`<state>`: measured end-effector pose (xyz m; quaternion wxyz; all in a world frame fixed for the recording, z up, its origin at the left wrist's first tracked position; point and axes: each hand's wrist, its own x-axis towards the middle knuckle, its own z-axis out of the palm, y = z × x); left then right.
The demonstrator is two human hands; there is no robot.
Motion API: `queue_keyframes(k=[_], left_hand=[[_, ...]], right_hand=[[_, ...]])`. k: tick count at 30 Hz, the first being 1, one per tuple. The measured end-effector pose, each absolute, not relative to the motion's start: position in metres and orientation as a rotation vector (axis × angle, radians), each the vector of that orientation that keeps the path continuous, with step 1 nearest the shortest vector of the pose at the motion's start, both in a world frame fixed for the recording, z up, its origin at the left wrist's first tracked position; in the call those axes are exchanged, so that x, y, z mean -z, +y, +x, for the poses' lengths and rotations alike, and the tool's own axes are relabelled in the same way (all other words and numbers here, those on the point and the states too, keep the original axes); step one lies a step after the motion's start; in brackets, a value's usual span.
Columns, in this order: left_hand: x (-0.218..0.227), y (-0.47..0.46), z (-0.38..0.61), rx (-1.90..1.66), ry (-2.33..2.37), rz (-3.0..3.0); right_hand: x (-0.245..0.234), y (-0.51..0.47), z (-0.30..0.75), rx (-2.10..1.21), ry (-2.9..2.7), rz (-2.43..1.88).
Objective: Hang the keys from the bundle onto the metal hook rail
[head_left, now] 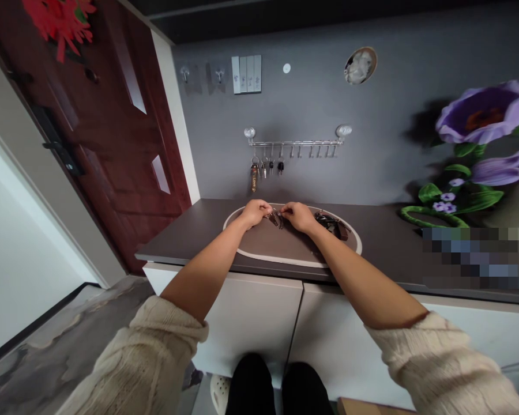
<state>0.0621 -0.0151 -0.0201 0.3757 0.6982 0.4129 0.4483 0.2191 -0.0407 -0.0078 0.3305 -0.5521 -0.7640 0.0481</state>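
Fingers (pixel 284 211) on keys (pixel 276 219), L+R

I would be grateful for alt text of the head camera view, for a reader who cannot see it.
A person's left hand and right hand meet over a small bunch of keys on an oval mat atop a dark cabinet top. Above, keys hang from a metal hook rail on the wall.
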Motion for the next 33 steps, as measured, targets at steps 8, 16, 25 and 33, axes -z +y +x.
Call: queue_keyframes(k=[8, 16, 25, 33], left_hand=[[0.0168, -0.0159, 0.0656, -1.167, 1.007, 1.534], [0.013, -0.0189, 0.0685, -1.187, 0.907, 1.326], [0.0139, -0.0182, 0.0692, -1.187, 0.767, 1.227], [0.0125, -0.0202, 0.0698, -1.169, 0.803, 1.243]], right_hand=[[0.0049, -0.0434, 0.2185, -0.18, -2.001, -1.425], [0.0102, -0.0363, 0.2197, -0.419, -1.89, -1.242], [0.008, -0.0379, 0.2165, -0.673, -1.698, -1.113], [0.0057, -0.0403, 0.2156, -0.736, -1.614, -1.06]])
